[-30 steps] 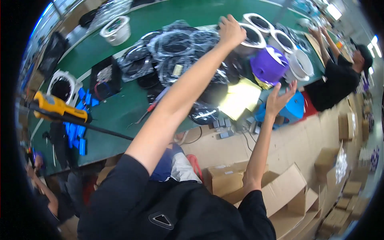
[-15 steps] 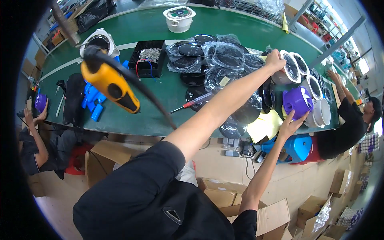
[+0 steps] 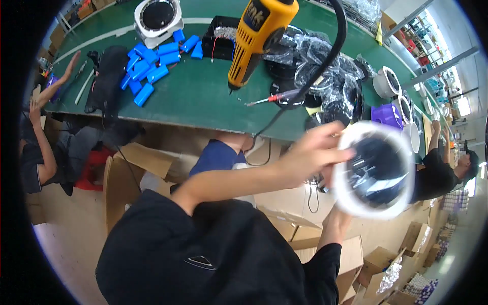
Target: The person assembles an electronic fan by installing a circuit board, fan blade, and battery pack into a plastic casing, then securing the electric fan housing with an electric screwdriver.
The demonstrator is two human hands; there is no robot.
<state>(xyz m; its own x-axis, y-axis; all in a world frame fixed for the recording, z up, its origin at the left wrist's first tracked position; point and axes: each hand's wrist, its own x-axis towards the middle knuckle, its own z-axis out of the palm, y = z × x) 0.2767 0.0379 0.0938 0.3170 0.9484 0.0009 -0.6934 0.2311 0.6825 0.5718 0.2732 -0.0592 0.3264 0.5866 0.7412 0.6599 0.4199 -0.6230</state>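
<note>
Left hand (image 3: 309,157): thumb and fingers closed on the left rim of a white housing (image 3: 376,170); a grip at the edge, probably chosen to leave the glossy black face uncovered.

White housing, round: raised clear of the table at the left fingertips, black face toward the camera; blurred.

Right hand: hidden behind the housing, right forearm (image 3: 334,229) rising to its lower edge; finger state cannot be told, though support from below seems likely.

Purple housing (image 3: 385,116): beyond the fingers to the right, with other white housings (image 3: 386,83) grouped near it, apparently for easy reach.

Black discs (image 3: 330,66) in clear plastic: heaped beyond the fingers; the wrapping presumably guards their gloss.

Hand screwdriver (image 3: 277,97), red-collared: flat on the green table (image 3: 198,96), left of the fingers and beyond, blade pointing left.

Electric screwdriver (image 3: 259,43), yellow: bit downward above the table, farther left of the fingers; likely suspended to spare table room.

Black tray (image 3: 223,51) of small metal pieces: farther out, its walls likely containing them.

Blue-wrapped packs (image 3: 157,74), battery-like: loosely piled farthest left of the fingers.
</note>
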